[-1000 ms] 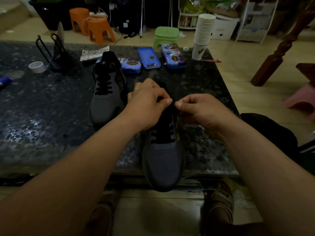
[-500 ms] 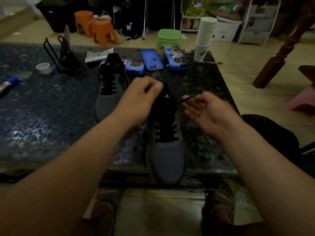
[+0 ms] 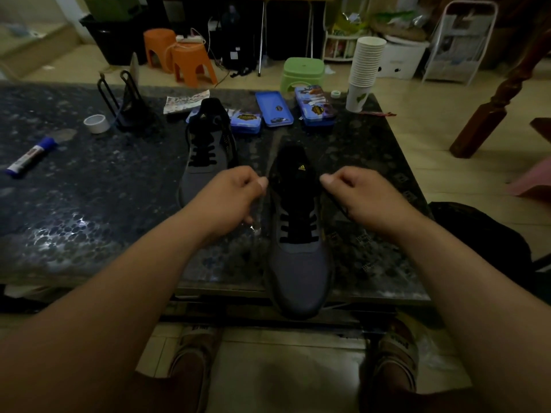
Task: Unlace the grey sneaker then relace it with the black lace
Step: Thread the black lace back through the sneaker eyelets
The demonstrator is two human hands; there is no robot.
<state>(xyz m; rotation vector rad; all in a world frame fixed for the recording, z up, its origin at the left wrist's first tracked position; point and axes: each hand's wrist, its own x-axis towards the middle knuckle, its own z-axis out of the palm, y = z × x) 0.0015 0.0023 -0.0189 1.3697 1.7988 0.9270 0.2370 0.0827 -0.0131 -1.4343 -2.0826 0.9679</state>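
A grey sneaker (image 3: 299, 263) with a black tongue and yellow logo lies at the table's near edge, toe towards me and hanging over the edge. Its black lace (image 3: 296, 231) crosses the lower eyelets. My left hand (image 3: 229, 198) is to the left of the tongue, fingers curled, thumb pinching one lace end. My right hand (image 3: 362, 196) is to the right of the tongue and pinches the other lace end, which trails down under the palm. A second grey sneaker (image 3: 205, 158) with black laces lies further back on the left.
On the dark stone table (image 3: 89, 204) are a blue marker (image 3: 29, 158), a tape roll (image 3: 96, 123), a black wire stand (image 3: 128, 111), blue tins (image 3: 273, 110) and a paper cup stack (image 3: 365, 70). Stools stand on the floor behind. A dark bag (image 3: 483, 236) sits at the right.
Both hands have moved apart from the middle of the tongue to either side of the sneaker, each drawing a lace end outwards. The camera has tilted slightly.
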